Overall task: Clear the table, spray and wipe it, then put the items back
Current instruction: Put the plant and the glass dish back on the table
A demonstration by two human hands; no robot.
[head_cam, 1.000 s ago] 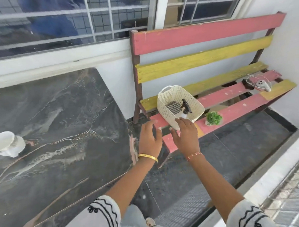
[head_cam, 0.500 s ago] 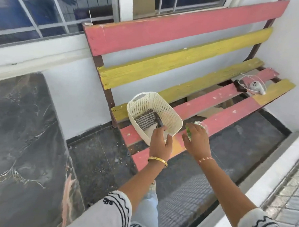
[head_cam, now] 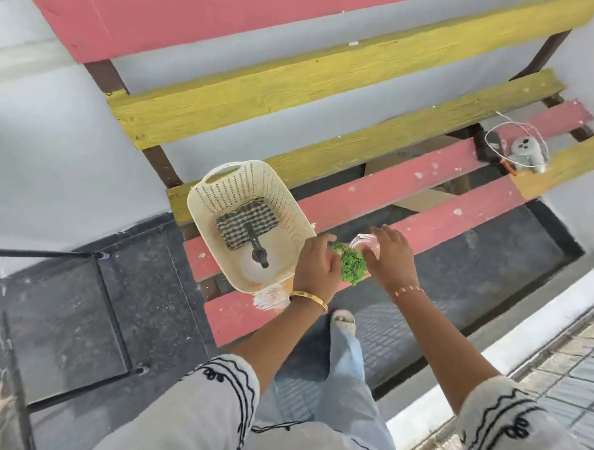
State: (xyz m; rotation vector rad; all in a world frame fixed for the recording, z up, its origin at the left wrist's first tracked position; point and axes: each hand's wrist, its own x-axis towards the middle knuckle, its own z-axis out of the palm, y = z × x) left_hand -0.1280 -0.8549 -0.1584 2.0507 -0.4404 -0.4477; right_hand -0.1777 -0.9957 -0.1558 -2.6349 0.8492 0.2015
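Bench (head_cam: 389, 190) of red and yellow slats is set against a wall. Cream basket (head_cam: 251, 223) is seated on its left end, with a checked cloth (head_cam: 248, 222) and a spray bottle (head_cam: 258, 260) inside. Both arms are extended forward. Small green plant (head_cam: 352, 266) is gripped between left hand (head_cam: 319, 264) and right hand (head_cam: 390, 254), fingers curled round it, just right of the basket above the front slat.
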